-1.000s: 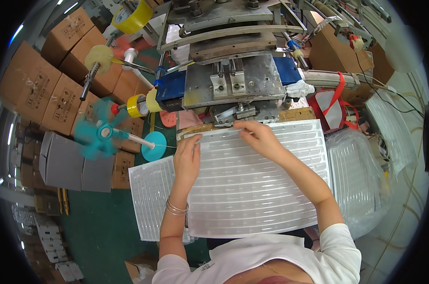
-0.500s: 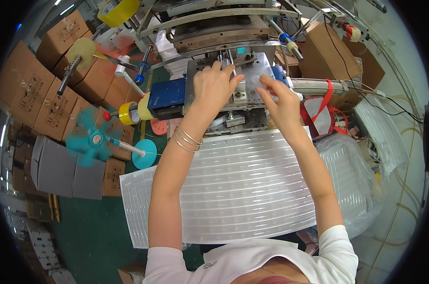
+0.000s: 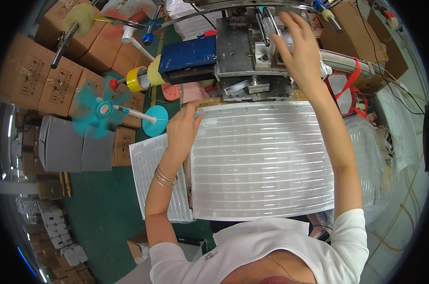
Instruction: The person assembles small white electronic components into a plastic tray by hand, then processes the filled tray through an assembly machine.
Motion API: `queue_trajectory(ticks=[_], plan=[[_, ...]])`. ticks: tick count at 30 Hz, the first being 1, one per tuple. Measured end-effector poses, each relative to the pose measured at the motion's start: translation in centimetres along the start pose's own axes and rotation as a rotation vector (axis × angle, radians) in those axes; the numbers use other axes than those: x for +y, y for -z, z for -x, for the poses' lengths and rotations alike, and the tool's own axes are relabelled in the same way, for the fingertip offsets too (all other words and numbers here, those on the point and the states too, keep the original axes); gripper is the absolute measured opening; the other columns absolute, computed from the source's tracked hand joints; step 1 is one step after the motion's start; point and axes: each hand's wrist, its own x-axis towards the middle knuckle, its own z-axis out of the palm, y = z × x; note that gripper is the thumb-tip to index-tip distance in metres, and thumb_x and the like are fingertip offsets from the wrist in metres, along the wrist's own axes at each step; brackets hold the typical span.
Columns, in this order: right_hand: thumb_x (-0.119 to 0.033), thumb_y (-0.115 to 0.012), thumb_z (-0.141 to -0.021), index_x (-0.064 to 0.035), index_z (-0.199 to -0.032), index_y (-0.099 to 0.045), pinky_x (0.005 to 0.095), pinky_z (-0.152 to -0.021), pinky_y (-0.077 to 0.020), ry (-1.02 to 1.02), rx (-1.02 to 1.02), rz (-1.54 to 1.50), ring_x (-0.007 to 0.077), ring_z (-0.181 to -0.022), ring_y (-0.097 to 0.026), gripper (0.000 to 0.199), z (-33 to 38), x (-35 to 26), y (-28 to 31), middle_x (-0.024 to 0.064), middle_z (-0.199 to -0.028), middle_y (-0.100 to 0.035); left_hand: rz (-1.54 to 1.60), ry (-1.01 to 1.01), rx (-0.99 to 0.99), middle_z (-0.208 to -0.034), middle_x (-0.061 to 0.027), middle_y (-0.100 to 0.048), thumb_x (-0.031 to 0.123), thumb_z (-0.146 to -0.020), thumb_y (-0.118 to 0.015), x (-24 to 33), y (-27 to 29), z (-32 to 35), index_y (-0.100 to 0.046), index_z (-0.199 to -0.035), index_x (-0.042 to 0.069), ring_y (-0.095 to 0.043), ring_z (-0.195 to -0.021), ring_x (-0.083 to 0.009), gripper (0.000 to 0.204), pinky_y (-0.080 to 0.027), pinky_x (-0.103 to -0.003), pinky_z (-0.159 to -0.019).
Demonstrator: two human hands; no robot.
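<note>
My left hand (image 3: 182, 131) is at the upper left corner of a ribbed clear plastic sheet (image 3: 262, 161) lying in front of me. Its fingers point forward, with the thumb a little apart, and nothing shows in them. A narrower ribbed clear sheet (image 3: 160, 180) lies under and beside my left forearm. Farther forward, my right hand (image 3: 299, 47) is raised over the right side of a metal machine bed (image 3: 236, 52), fingers spread and holding nothing that I can see. A small metal block (image 3: 263, 54) with two rods is fixed beside it.
A teal fan (image 3: 103, 110) spins at the left, near stacked cartons (image 3: 30, 80). A blue machine part (image 3: 188, 57) and a yellow tape roll (image 3: 138, 79) stick out left of the bed. Bagged clear plastic (image 3: 366, 151) and a red strap (image 3: 350, 78) are at the right.
My left hand has come back from the machine bed to the sheet's upper left corner. My right hand has moved forward, its fingers spreading. The head view has shifted, so the scene sits differently.
</note>
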Motion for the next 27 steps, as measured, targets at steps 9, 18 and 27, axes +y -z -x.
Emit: queue_trajectory(ticks=[9,18,27], plan=[[-0.002,-0.059,-0.069,-0.013,-0.101,-0.062,0.0327,-0.07,-0.0496,0.154,-0.733,-0.388,0.0216,-0.087,-0.057,0.034,14.1,-10.3,-1.7,0.005,-0.095,-0.059,-0.073,-0.054,-0.257,-0.09,-0.0124,-0.057,0.005,-0.071,-0.065,-2.1,-1.8,2.0,-0.052,-0.1,0.006,-0.06,-0.075,-0.0308,0.032,-0.049,-0.038,-0.064],[-0.007,-0.059,-0.072,-0.0147,-0.096,-0.061,0.0318,-0.069,-0.0492,0.264,-0.939,-0.262,0.0209,-0.086,-0.058,0.025,15.8,-7.4,-1.6,0.0047,-0.09,-0.056,0.034,-0.048,-0.109,-0.094,-0.0148,-0.056,0.006,-0.071,-0.065,0.6,-2.6,1.2,-0.054,-0.101,0.006,-0.057,-0.083,-0.0316,0.032,-0.044,-0.04,-0.074],[-0.008,-0.062,-0.078,-0.0047,-0.108,-0.048,0.0317,-0.064,-0.0499,-0.485,-0.72,-0.66,0.0218,-0.077,-0.059,0.033,9.8,-4.6,3.6,0.0097,-0.088,-0.056,-0.107,-0.085,-0.232,-0.087,-0.0071,-0.061,0.013,-0.068,-0.07,-0.6,-4.4,1.0,-0.059,-0.09,0.008,-0.057,-0.081,-0.0284,0.025,-0.039,-0.039,-0.074]])
